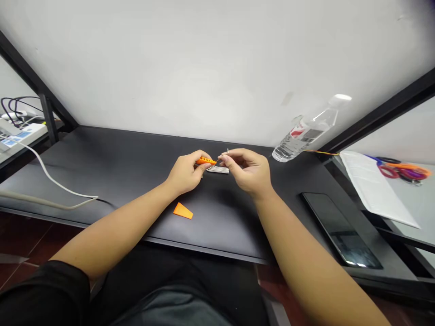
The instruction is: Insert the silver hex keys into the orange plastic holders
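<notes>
Near the middle of the black table point(136, 167), my left hand point(188, 172) pinches an orange holder point(205, 160) with a row of holes along it. Several thin metal keys point(219, 170) show just below the holder, between my hands. My right hand point(249, 170) is closed at the fingertips on a thin metal key whose short end sticks up, close to the holder's right end. Closer to the front edge lies a flat orange piece point(183, 211), apart from both hands.
A clear water bottle point(302, 133) stands at the back right. A dark phone point(340, 231) lies right of my right forearm. White cables point(50, 176) cross the left side near a power strip point(23, 136). A white packet point(377, 190) is at the far right.
</notes>
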`<action>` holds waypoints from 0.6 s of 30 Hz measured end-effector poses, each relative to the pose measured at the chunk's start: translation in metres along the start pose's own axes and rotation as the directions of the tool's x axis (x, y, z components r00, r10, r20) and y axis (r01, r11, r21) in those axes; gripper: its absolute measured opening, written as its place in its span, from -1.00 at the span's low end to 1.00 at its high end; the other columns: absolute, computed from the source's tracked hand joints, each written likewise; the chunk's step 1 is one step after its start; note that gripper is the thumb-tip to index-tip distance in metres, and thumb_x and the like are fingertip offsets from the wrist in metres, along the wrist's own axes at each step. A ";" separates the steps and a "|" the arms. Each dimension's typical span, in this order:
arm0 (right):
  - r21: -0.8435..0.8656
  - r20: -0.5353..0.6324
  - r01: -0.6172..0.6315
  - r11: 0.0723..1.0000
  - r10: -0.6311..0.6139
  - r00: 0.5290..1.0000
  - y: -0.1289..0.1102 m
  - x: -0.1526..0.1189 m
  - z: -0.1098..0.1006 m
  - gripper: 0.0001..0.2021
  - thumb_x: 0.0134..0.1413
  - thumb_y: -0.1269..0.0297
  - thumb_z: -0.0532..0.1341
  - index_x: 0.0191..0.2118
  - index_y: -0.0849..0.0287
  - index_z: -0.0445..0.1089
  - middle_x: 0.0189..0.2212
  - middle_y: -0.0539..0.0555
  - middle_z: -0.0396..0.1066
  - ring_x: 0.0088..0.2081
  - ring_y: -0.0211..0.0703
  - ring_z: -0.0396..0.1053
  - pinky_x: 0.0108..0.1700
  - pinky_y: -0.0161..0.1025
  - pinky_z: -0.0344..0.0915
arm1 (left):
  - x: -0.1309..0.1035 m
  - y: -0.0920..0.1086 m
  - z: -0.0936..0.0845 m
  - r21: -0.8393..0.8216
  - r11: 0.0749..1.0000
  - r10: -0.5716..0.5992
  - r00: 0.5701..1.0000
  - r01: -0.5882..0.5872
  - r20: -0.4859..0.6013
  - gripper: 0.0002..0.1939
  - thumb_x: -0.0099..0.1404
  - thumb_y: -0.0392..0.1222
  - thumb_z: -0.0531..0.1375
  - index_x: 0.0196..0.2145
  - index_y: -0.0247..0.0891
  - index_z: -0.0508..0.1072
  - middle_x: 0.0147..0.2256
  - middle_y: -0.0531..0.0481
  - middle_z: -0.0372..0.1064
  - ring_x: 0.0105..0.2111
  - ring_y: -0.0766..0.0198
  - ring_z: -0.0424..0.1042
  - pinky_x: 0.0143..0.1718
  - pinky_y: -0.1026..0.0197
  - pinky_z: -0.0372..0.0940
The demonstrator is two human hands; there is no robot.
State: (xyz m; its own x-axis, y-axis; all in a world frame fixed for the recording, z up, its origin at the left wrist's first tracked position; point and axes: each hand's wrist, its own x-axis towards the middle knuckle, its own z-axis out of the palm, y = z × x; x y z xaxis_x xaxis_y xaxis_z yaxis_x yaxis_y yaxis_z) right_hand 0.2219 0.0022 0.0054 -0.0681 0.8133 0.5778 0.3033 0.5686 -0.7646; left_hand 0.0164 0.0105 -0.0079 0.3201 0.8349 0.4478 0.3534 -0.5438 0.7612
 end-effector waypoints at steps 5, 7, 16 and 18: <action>-0.086 -0.001 0.067 0.994 -0.067 0.998 -0.004 -0.001 0.000 -0.86 0.12 0.16 0.39 -0.26 0.09 0.60 -0.29 0.07 0.64 -0.34 -0.07 0.60 -0.23 -0.13 0.58 | 0.000 0.000 0.000 0.016 1.000 -0.012 1.000 0.012 -0.008 -0.87 0.40 -0.15 0.19 -0.16 -0.18 0.51 -0.21 0.01 0.59 -0.26 0.26 0.55 -0.20 0.23 0.40; -0.128 0.003 0.102 0.986 -0.103 0.995 -0.006 -0.001 0.000 -0.87 0.14 0.18 0.38 -0.25 0.09 0.61 -0.29 0.06 0.64 -0.35 -0.10 0.59 -0.23 -0.15 0.57 | 0.000 0.001 -0.001 0.026 0.999 -0.023 1.000 0.023 -0.009 -0.86 0.40 -0.14 0.18 -0.16 -0.18 0.51 -0.21 0.01 0.59 -0.27 0.26 0.55 -0.21 0.24 0.39; -0.204 -0.013 0.110 0.973 -0.115 0.993 -0.008 -0.002 0.000 -0.85 0.14 0.12 0.37 -0.25 0.06 0.61 -0.31 0.05 0.64 -0.38 -0.09 0.58 -0.25 -0.14 0.56 | 0.001 0.002 -0.001 0.024 0.999 -0.036 0.999 0.036 -0.007 -0.84 0.40 -0.13 0.18 -0.14 -0.19 0.51 -0.22 0.01 0.59 -0.26 0.26 0.54 -0.20 0.24 0.39; -0.196 -0.023 0.088 0.977 -0.094 0.995 -0.007 -0.001 0.000 -0.84 0.13 0.12 0.38 -0.25 0.07 0.61 -0.30 0.06 0.64 -0.38 -0.09 0.58 -0.24 -0.14 0.56 | 0.001 0.002 -0.001 0.028 0.999 -0.028 1.000 0.028 -0.006 -0.84 0.39 -0.12 0.19 -0.14 -0.19 0.52 -0.21 0.00 0.58 -0.26 0.26 0.54 -0.20 0.24 0.39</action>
State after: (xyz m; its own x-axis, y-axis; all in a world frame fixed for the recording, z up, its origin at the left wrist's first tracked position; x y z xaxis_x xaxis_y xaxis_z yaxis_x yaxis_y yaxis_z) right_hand 0.2199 -0.0030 0.0101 -0.0749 0.7531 0.6536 0.4765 0.6028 -0.6400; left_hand 0.0161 0.0104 -0.0057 0.3046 0.8503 0.4291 0.3866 -0.5222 0.7602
